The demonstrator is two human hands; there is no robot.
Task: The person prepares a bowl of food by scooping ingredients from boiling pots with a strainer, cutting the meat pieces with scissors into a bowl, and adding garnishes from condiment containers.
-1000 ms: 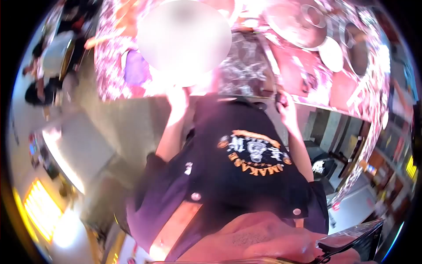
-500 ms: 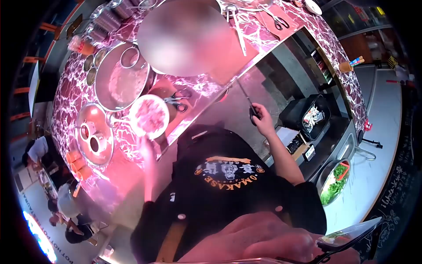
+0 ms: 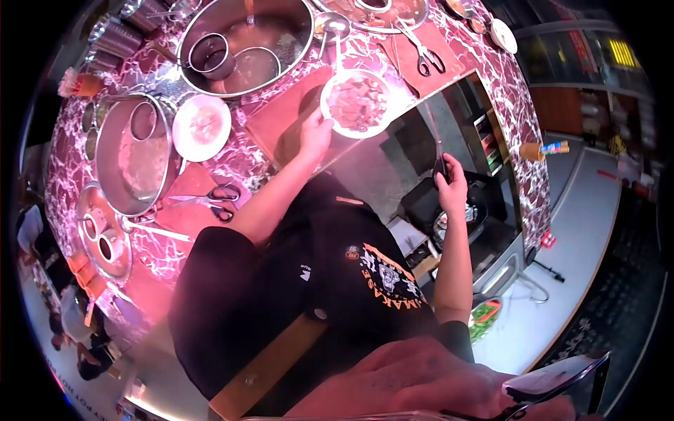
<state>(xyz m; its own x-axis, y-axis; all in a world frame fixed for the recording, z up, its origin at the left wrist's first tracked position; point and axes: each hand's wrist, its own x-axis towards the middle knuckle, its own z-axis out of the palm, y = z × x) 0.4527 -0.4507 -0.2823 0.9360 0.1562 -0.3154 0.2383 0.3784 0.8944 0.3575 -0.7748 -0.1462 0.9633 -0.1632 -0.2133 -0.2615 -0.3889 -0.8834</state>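
Observation:
My left hand [image 3: 317, 135] is closed on the rim of a white bowl [image 3: 358, 105] of chopped, meat-like pieces. The bowl is over the counter's near edge, beside a brown mat [image 3: 270, 130]. Off to the right, my right hand [image 3: 453, 186] has its fingers wrapped round the dark handle of a long thin metal utensil [image 3: 439, 144]. That utensil points away from me over the gap in the counter; its far end is too faint to name.
A large oval pot [image 3: 298, 70] stands beyond the bowl, and a second pot [image 3: 112, 168] is at left beside a white plate [image 3: 203, 144]. Scissors [image 3: 223, 203] lie on the left mat, with another pair [image 3: 425, 59] at upper right. A dark bin [image 3: 419, 200] sits below my right hand.
My left hand has carried the bowl from the left pot and scissors across to the right. The view has turned, showing the large pot. My right hand still grips the utensil.

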